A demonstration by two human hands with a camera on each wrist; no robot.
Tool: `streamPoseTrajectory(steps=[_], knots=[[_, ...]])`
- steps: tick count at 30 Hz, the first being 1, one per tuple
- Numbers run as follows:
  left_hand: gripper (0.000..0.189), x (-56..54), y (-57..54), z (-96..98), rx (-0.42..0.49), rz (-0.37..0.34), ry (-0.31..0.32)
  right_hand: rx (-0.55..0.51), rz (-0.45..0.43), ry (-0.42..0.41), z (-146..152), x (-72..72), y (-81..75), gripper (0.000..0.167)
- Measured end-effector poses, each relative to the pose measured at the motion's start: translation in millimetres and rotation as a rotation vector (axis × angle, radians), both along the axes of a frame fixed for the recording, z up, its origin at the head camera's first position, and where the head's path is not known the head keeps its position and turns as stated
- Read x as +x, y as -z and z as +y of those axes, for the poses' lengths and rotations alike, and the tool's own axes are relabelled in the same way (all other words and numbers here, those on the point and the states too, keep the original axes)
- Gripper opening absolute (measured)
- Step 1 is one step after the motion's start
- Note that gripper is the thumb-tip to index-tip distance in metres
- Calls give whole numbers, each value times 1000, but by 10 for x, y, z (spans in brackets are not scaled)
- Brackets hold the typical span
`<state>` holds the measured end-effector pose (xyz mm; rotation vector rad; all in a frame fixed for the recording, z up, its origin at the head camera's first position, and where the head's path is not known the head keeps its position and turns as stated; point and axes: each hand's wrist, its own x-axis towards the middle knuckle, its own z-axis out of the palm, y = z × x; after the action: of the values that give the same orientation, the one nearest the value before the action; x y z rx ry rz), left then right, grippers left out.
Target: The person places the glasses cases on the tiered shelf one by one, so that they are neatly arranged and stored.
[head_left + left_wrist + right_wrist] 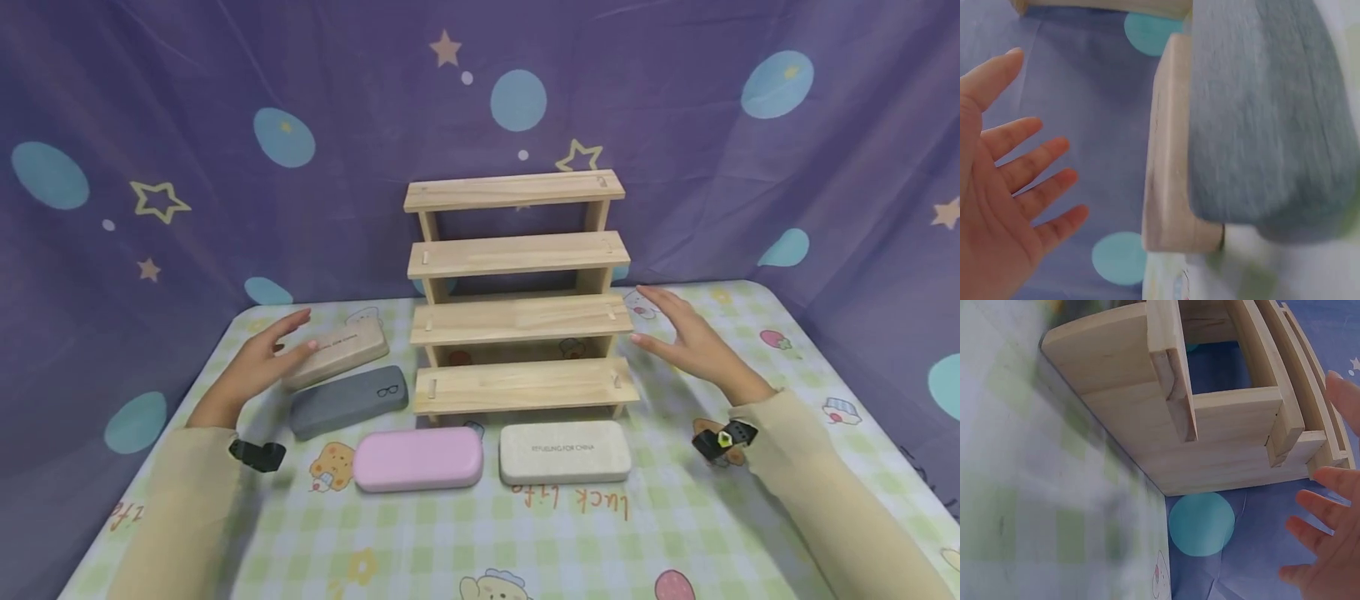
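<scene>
My left hand (258, 362) hovers by the left-hand glasses cases with its fingers spread and nothing held, as the left wrist view also shows. Nearest to it are a beige glasses case (341, 354) with printing and a grey-blue glasses case (349, 402) bearing a glasses symbol. In front lie a pink glasses case (417, 459) and a cream glasses case (566, 452) printed "REFUELING FOR CHINA". Behind these stands a stepped wooden rack (521, 321) with several shelves. Beside the rack's right side my right hand (697, 350) is held with relaxed fingers, holding nothing.
A checked tablecloth (420, 550) with cartoon prints covers the table. Purple fabric (360, 100) with stars and blue spots hangs behind and at both sides. Each wrist wears a black strap (257, 455). The rack stands close to the back fabric.
</scene>
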<state>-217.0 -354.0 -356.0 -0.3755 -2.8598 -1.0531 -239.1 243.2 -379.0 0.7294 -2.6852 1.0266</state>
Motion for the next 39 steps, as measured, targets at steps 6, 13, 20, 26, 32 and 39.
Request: streamPoseTrajectory(steps=[6, 13, 20, 26, 32, 39], knots=[[62, -15, 92, -152, 38, -30, -69, -41, -43, -2, -56, -26, -4, 72], [65, -22, 222, -338, 73, -94, -139, -90, -119, 15, -126, -55, 1, 69], [68, -23, 316, -402, 132, -162, -197, -147, -166, -38, -160, -97, 52, 67], [71, -66, 391, -391, 204, -185, -221, -190, -175, -21, -177, -125, 85, 64], [71, -74, 437, -390, 254, -192, -208, -214, -191, -15, -190, -166, 118, 66], [71, -58, 491, -418, 305, -230, -197, -248, -182, -30, -228, -192, 76, 67]])
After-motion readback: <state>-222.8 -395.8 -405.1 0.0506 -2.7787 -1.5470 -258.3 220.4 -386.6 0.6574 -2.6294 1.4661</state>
